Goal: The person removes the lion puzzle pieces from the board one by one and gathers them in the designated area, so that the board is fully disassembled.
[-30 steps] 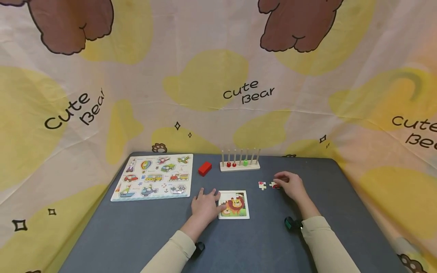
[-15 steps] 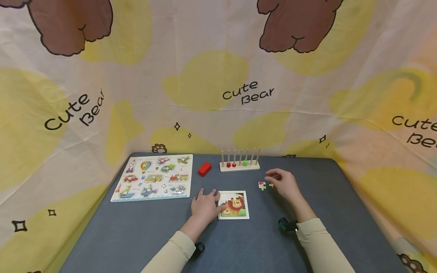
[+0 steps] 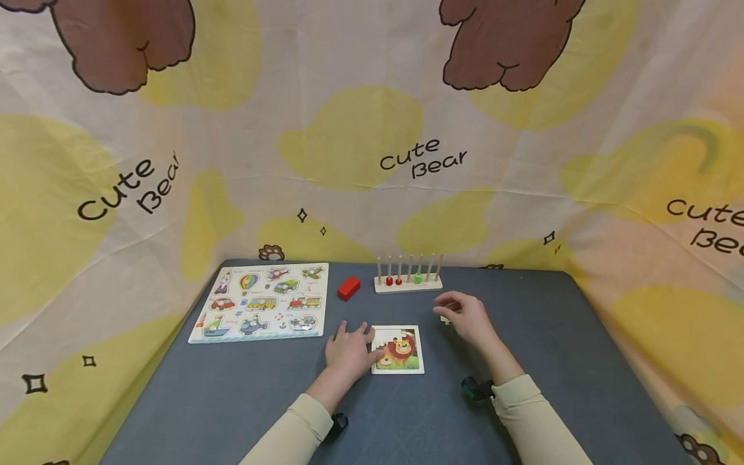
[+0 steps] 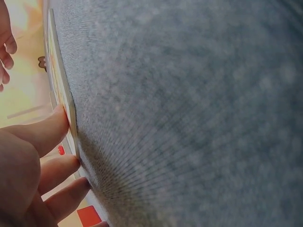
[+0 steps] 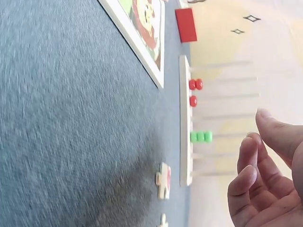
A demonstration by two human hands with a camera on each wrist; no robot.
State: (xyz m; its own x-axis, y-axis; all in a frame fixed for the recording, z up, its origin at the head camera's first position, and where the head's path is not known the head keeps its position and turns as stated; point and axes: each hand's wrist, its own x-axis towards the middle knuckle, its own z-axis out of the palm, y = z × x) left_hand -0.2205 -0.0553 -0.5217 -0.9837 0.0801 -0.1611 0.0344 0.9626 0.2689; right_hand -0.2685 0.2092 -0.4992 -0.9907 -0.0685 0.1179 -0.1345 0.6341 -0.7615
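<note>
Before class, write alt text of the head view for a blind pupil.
A person's left hand touches a lion puzzle on a dark table; the right hand hovers near a loose piece. Beyond are a vehicle board, red block and peg stand.

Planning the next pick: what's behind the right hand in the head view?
Part of a puzzle piece shows past the right hand; anything else there is covered.

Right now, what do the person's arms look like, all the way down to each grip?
The left sleeve and right sleeve are long and pale cream. The left wrist device looks black; the right wrist device is black too, with a green patch. The left grip and right grip wear no gloves.
</note>
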